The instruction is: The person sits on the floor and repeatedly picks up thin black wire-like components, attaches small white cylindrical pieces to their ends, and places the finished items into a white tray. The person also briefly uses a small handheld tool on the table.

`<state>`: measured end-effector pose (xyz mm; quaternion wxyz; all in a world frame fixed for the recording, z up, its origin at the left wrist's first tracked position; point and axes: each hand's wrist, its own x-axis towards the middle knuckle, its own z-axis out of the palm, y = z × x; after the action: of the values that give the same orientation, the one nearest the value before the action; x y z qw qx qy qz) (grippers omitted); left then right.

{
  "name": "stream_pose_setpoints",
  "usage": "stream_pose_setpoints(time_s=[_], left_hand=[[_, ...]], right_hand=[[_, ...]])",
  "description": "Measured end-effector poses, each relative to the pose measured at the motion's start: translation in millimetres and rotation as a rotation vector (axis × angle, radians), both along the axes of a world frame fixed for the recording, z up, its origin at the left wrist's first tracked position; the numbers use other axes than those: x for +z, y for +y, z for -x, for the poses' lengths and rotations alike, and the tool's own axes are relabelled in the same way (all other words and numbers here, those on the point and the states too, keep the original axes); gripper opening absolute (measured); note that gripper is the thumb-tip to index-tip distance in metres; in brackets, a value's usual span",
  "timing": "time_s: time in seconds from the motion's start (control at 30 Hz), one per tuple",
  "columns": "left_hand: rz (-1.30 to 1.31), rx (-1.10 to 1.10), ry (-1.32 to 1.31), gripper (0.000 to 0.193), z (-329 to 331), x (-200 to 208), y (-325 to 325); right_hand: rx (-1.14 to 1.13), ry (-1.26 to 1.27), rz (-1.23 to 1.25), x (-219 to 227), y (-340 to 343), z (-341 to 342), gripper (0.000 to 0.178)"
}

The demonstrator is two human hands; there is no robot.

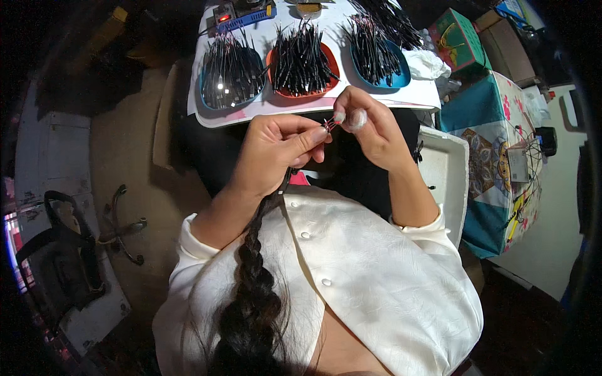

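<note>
My left hand (pixel 276 144) is closed in a pinch, thumb against forefinger, on a thin black cable (pixel 286 180) whose lower part hangs below the palm. From its end, fine red and pale wires (pixel 332 124) fan out between my hands. Thumb and forefinger of my right hand (pixel 379 135), both wrapped at the tips in something whitish, pinch those wires. Beyond my hands stand a blue tray (pixel 204 94), an orange tray (pixel 332 59) and another blue tray (pixel 401 78), each heaped with short black cables.
The trays stand on a white table (pixel 195 103), with a blue device (pixel 249 20) showing a red light and a small round dish (pixel 308 10) behind. At right are a crumpled white bag (pixel 426 64), a white foam box (pixel 456 182) and a cloth-covered table (pixel 467 216).
</note>
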<state>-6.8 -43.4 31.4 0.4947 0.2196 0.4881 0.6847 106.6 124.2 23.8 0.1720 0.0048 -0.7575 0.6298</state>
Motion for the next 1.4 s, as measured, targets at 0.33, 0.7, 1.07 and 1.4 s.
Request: stream_pose_setpoints(time_s=[0.33, 0.7, 1.07, 1.4], left_hand=[[0.028, -0.102, -0.056, 0.013, -3.4, 12.4, -22.2], [0.079, -0.336, -0.280, 0.013, -1.3, 16.2, -13.4], [-0.039, 0.003, 0.825, 0.009, -21.8, 21.0, -12.4], [-0.123, -0.048, 0.883, 0.014, -19.3, 12.9, -14.8]], right_hand=[[-0.500, -0.134, -0.307, 21.8, 10.0, -25.3, 0.008], [-0.066, 0.436, -0.687, 21.7, 0.9, -30.4, 0.029], [-0.119, 0.148, -0.453, 19.2, -11.2, -37.1, 0.016], [-0.010, -0.221, 0.355, 15.5, -16.7, -53.5, 0.014]])
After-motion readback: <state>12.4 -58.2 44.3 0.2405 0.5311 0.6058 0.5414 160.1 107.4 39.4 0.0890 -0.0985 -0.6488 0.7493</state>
